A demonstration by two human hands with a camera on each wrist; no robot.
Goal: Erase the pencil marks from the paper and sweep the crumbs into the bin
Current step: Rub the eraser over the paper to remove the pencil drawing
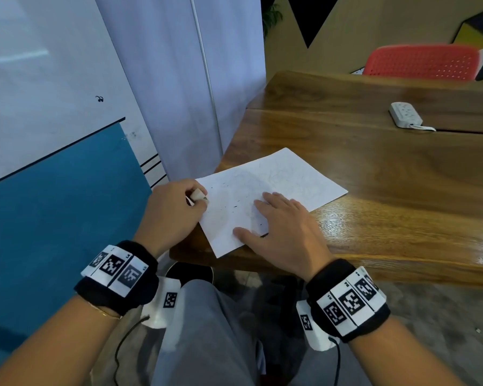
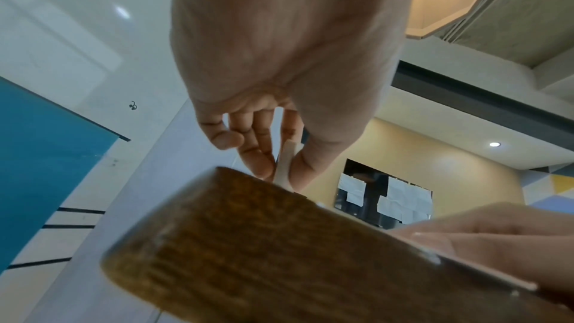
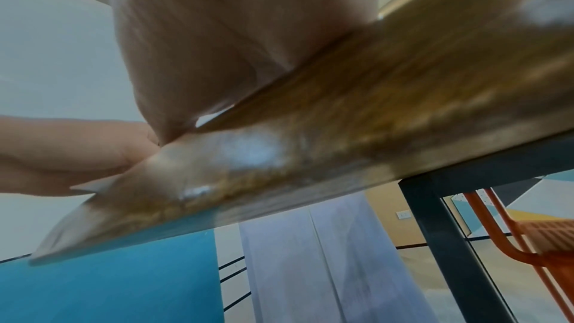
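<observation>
A white sheet of paper (image 1: 279,185) with faint pencil lines lies at the near left corner of the wooden table (image 1: 374,168). Dark eraser crumbs (image 1: 236,203) are scattered over its near half. My left hand (image 1: 176,210) pinches a small white eraser (image 1: 198,195) at the paper's left edge; the left wrist view shows the eraser (image 2: 284,166) between thumb and fingers, its tip down on the table corner. My right hand (image 1: 279,227) lies flat on the paper with straight fingers, holding it down. A dark round bin (image 1: 190,271) shows below the table edge.
A white power strip (image 1: 405,114) lies on the far part of the table. A red chair (image 1: 421,61) stands behind the table, and a blue and white wall panel (image 1: 53,190) is on the left. My grey-trousered legs are under the table edge.
</observation>
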